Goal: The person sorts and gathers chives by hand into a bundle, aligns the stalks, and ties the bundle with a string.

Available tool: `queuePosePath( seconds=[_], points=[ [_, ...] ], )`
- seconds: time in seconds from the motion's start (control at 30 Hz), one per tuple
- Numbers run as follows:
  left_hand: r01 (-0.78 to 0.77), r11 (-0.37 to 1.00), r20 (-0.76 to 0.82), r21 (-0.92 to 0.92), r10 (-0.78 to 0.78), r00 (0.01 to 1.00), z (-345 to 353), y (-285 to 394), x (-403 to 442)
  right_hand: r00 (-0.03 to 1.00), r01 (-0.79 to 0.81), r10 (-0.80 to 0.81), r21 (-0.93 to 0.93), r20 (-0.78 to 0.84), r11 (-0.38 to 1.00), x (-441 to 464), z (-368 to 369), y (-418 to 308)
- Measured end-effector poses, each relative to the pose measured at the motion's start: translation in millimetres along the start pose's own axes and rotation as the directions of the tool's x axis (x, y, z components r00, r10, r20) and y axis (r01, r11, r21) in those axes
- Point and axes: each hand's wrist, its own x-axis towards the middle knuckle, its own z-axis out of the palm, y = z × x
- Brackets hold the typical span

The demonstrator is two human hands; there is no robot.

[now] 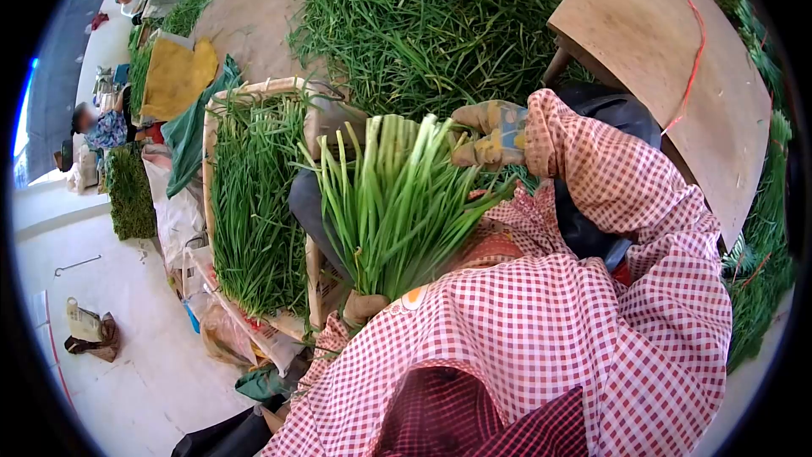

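Note:
A thick bunch of green chives (381, 220) stands upright in front of me, pale stem ends up and leaves spreading down toward my lap. My left hand (365, 306), in a brown glove, is closed around the lower left part of the leaves; most of its fingers are hidden. At the upper right of the bunch is my right hand (492, 131), in a yellow, grey and blue glove. Its fingers point left beside the stem ends, with a gap between them. Nothing shows in that gap, and I cannot tell whether the fingertips touch the stems.
Left of the bunch is a wood-framed basket (209, 140) packed with chives. A large loose heap of chives (431, 25) lies ahead. A wooden board (651, 42) with a red string stands right. Plastic bags (228, 330) lie left; another person (106, 129) is farther off.

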Motion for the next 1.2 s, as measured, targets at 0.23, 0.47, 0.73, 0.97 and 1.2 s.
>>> queuePosePath(
  seconds=[0.23, 0.47, 0.73, 0.97, 1.2],
  points=[
    [0.029, 0.999, -0.009, -0.025, -0.029, 1.0, 0, -4, -1, 0.964, 0.064, -0.105, 0.173, 0.243, 0.983, 54, -16, 54],
    [0.023, 0.998, -0.015, -0.056, -0.024, 1.0, 2, -4, -2, 0.994, -0.059, 0.069, -0.113, 0.09, 0.992, 43, -23, 24],
    [0.022, 0.997, -0.019, -0.075, -0.024, 1.0, 3, -3, 5, 0.841, -0.345, 0.024, -0.502, -0.541, 0.793, 71, -107, 48],
    [0.046, 0.995, -0.022, -0.09, -0.049, 0.999, 3, 0, 8, 0.954, 0.088, -0.075, -0.033, 0.29, 0.996, 64, -11, 28],
    [0.069, 0.993, -0.025, -0.096, -0.072, 0.997, 2, 0, 8, 0.995, 0.014, 0.01, -0.238, 0.098, 0.971, 75, -5, 51]
  ],
)
